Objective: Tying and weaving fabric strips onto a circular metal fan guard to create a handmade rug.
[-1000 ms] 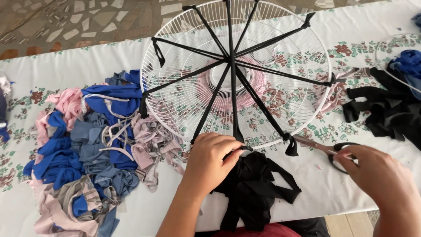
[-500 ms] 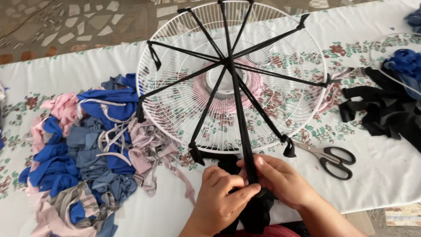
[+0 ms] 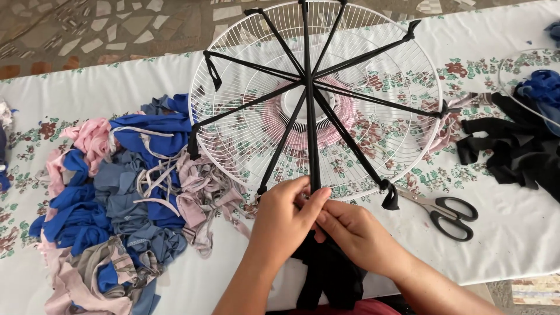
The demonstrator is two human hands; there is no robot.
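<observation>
At the near rim of the white fan guard (image 3: 408, 87), left hand (image 3: 286, 219) and right hand (image 3: 356, 233) both pinch a black fabric strip (image 3: 310, 146). Most spokes look tied (this one seemingly unknotted); scissors (image 3: 446, 211) lie on the desk (image 3: 513, 233).

Black strip's end (image 3: 309, 195) behind both hands.

Two bare forearms entered from the bottom edge, with no sleeves visible. The left hand (image 3: 286, 219) and right hand (image 3: 353, 233) wore no gloves, rings, watch or bracelets. Fingernails were short and unpainted.
</observation>
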